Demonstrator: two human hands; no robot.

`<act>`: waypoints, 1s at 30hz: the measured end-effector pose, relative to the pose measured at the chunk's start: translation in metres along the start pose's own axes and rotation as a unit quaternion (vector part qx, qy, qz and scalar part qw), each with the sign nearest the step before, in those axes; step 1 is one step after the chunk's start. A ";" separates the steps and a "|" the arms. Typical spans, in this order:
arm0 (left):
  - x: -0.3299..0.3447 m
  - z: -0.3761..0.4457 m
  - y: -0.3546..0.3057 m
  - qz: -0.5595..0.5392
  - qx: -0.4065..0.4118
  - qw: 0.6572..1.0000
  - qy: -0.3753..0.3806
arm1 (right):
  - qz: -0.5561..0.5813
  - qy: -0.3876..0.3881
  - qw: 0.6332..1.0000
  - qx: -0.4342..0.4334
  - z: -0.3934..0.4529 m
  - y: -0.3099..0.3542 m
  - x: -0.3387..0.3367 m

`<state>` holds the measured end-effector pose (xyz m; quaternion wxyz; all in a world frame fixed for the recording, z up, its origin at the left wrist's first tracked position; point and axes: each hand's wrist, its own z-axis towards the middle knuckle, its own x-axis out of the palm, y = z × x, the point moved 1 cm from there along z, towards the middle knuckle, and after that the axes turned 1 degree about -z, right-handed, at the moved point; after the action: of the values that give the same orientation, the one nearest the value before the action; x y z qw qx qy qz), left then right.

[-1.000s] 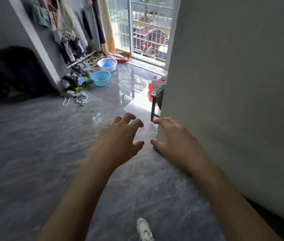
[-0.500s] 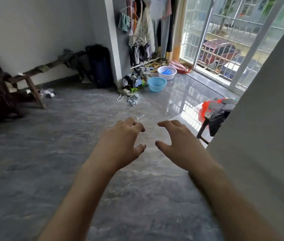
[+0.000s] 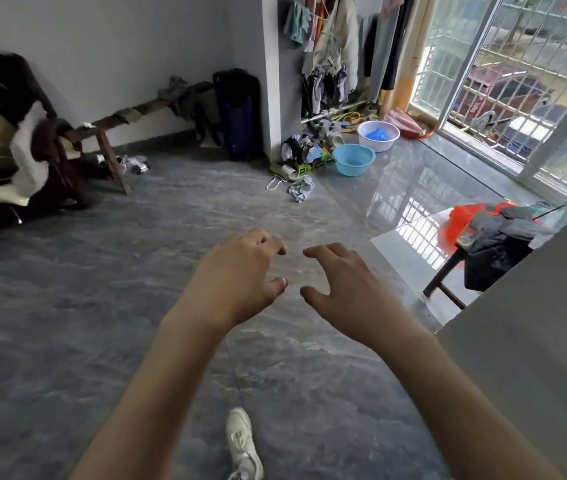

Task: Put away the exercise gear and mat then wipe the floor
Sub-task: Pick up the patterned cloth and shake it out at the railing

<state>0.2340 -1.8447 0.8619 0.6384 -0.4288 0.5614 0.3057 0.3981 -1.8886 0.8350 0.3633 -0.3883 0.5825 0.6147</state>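
Fingers of both hands hang loosely curled, holding nothing. The view has swung left off the wall: a dark rolled mat stands at twelve o'clock; floor unwiped.

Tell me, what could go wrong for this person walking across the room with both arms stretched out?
The glossy floor by the window looks slick, so the white shoe might slip there. A loose cloth and a cord lie on the floor ahead and could catch a foot. Both the left hand and right hand are empty, so nothing can drop yet.
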 end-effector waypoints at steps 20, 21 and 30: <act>-0.053 0.216 0.229 -0.028 -0.046 0.998 -0.034 | -0.063 -0.065 0.991 0.099 0.287 0.075 0.032; -0.055 0.227 0.239 -0.032 -0.050 0.998 -0.036 | -0.058 -0.068 0.991 0.102 0.298 0.077 0.034; -0.061 0.333 0.312 -0.052 -0.049 0.997 -0.028 | -0.044 -0.083 0.988 0.121 0.416 0.077 0.050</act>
<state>0.1024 -1.4034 0.8588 0.6472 -0.4791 0.5046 0.3115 0.2844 -1.4782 0.8323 0.4813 -0.3149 0.6026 0.5533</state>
